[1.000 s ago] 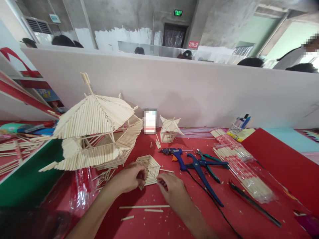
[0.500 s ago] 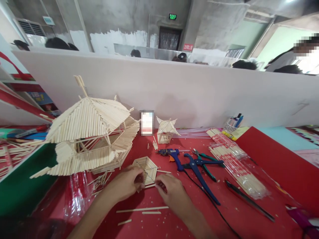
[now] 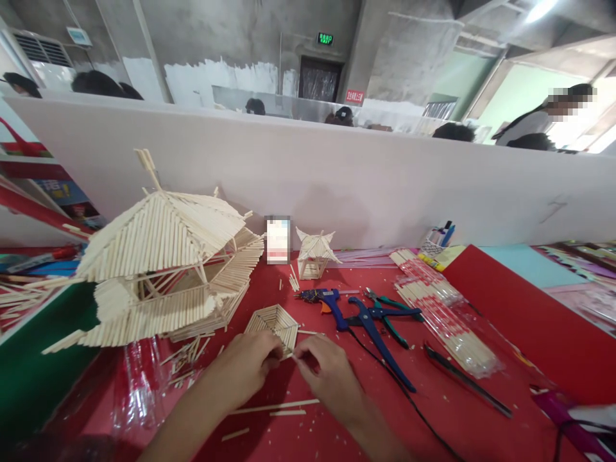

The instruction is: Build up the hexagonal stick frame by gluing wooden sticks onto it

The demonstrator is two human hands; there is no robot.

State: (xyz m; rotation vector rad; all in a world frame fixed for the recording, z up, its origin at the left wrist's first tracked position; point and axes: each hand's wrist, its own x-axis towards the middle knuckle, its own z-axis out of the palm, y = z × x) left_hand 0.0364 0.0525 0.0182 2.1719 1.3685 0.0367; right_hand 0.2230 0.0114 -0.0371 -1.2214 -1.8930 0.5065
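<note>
My left hand (image 3: 245,372) and right hand (image 3: 327,375) meet at the near edge of a flat hexagonal stick panel (image 3: 274,321) lying on the red tabletop (image 3: 433,423), fingertips pinched on its rim. Left of it stands my big stick pavilion (image 3: 163,269) (a small one (image 3: 312,253) sits by the white partition (image 3: 385,186)). The blue glue gun (image 3: 330,301) lies just right of the panel.

High in the upper middle of the frame, a green lit exit sign (image 3: 325,39) hangs over the dark doorway; its lettering is too small to make out. Just right of the door, a red plaque (image 3: 354,97) carries white characters, also unreadable. Nothing on the worktop (image 3: 433,417) bears legible text.
</note>
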